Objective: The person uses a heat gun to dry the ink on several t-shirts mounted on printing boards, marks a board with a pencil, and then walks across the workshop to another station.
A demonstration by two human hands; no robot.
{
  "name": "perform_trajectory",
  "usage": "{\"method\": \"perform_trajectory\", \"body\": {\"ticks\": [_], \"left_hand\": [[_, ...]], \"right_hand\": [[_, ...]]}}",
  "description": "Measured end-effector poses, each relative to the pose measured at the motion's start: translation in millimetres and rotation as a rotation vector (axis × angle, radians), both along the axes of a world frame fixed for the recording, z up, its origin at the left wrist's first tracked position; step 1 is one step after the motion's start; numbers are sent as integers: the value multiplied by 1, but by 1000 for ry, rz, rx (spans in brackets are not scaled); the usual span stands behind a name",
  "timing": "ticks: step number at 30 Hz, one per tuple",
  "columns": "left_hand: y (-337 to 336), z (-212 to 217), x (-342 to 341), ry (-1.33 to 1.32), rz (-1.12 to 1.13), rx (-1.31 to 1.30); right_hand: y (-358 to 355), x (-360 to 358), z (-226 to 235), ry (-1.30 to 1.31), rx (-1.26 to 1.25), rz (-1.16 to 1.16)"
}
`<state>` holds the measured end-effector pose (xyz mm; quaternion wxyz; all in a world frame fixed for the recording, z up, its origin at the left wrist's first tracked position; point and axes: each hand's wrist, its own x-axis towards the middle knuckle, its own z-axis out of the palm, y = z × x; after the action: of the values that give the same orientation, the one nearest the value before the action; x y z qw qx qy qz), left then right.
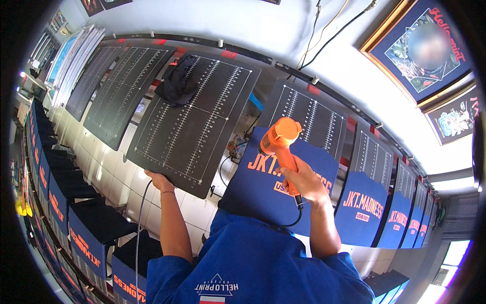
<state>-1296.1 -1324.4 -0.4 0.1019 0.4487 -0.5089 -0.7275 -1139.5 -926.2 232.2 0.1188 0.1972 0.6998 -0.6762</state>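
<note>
My right hand is wrapped round the handle of an orange hair dryer, its black cord hanging from the base. Beneath the dryer lies a dark blue fabric piece with orange printed lettering, spread over a black board marked with white scale lines. At the near left edge of a bare black board, my left hand appears closed on a grey cable that runs down from it. The left fingertips are partly hidden. A crumpled dark cloth or cap rests at that board's far end.
More boards with printed blue fabric continue in a row to the right. Bare boards stand to the left. Behind me on the left runs another row of printed fabric. Framed pictures hang on the wall.
</note>
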Motion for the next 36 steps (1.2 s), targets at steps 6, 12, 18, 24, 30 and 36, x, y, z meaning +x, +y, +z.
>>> {"method": "perform_trajectory", "body": {"ticks": [6,12,18,24,30,36], "left_hand": [[7,10,0,44,-16,7],[11,17,3,92,-55,56],[19,29,7,113,-101,93],[11,15,4,146,-140,86],[13,17,6,197,-200,88],[4,8,6,193,-237,87]], "right_hand": [[-5,12,2,-187,-23,175],[3,52,11,-230,-16,101],[19,111,20,-274,69,-104],[11,126,15,-267,9,-114],[-2,120,17,-244,27,-177],[-8,116,11,-188,-2,-207]]}}
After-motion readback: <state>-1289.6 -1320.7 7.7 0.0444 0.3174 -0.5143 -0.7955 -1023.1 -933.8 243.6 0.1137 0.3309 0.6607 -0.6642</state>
